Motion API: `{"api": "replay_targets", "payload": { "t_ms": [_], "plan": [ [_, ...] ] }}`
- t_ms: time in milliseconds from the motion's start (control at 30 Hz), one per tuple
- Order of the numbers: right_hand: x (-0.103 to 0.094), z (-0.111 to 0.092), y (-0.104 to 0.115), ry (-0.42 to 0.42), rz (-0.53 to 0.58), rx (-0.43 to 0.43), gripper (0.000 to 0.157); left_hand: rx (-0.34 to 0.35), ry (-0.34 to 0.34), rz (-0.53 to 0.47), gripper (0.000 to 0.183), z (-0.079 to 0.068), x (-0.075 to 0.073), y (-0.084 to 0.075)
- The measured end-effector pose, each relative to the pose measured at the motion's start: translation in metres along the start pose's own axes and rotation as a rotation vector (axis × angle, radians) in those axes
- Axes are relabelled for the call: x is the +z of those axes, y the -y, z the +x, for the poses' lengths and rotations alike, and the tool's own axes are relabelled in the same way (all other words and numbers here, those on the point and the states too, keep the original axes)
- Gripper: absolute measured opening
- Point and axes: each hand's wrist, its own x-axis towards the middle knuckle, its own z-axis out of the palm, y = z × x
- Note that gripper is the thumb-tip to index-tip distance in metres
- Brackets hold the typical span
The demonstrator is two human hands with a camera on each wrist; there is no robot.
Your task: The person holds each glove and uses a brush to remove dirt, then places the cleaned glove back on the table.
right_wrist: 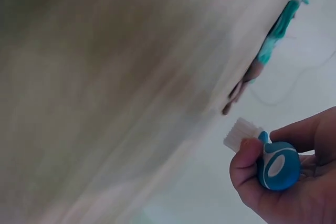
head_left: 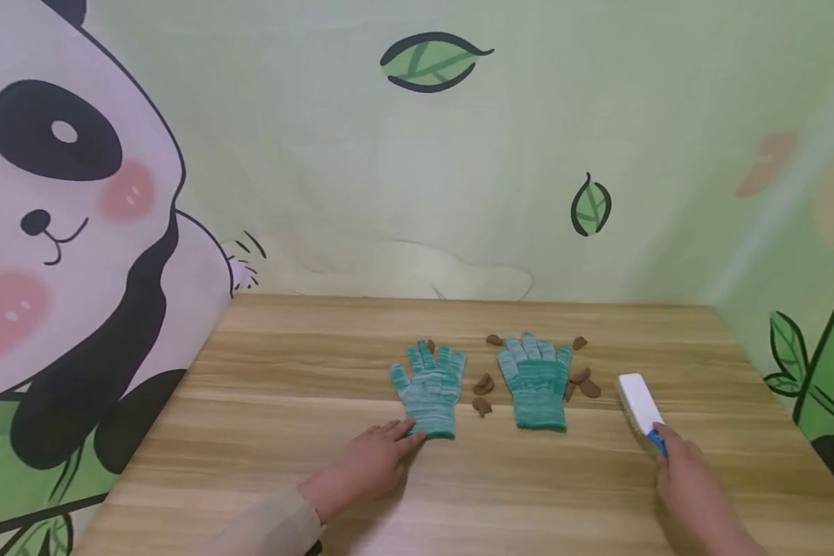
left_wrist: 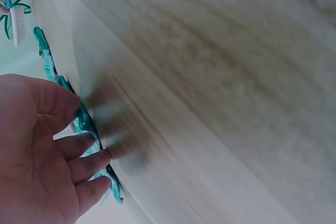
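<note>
My right hand (head_left: pixel 698 486) grips the blue handle (right_wrist: pixel 278 166) of a white-headed brush (head_left: pixel 639 401). In the right wrist view its pale bristles (right_wrist: pixel 242 134) show beyond the thumb. My left hand (head_left: pixel 368 463) has its fingertips at the cuff of a teal knit glove (head_left: pixel 432 394), which lies flat with its fingers spread away from me. Its fingers are only slightly bent in the left wrist view. To the right lies a second teal glove (head_left: pixel 538 386), near the brush. Small brown pieces (head_left: pixel 483 384) are scattered between and around the two gloves.
Everything lies on a wood-grain table (head_left: pixel 306 340). Its far edge meets a pale green wall (head_left: pixel 320 154) printed with a panda (head_left: pixel 132 255) and leaves. More brown pieces (head_left: pixel 587 386) lie just right of the second glove.
</note>
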Motion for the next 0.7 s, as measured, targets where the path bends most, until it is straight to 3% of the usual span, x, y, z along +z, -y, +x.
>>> {"api": "replay_targets", "payload": {
  "t_ms": [233,467,700],
  "plan": [
    [0.0,0.019,-0.015,-0.108,-0.027,-0.057,0.048,0.019,-0.032,0.039,0.046,0.0,0.004,0.002],
    [0.005,0.039,-0.013,-0.098,-0.076,-0.095,0.045,0.026,-0.055,0.016,0.048,-0.004,0.005,0.005],
    [0.008,0.049,-0.009,-0.061,-0.072,-0.061,0.045,0.007,-0.061,-0.008,0.05,-0.005,0.006,0.007]
  ]
}}
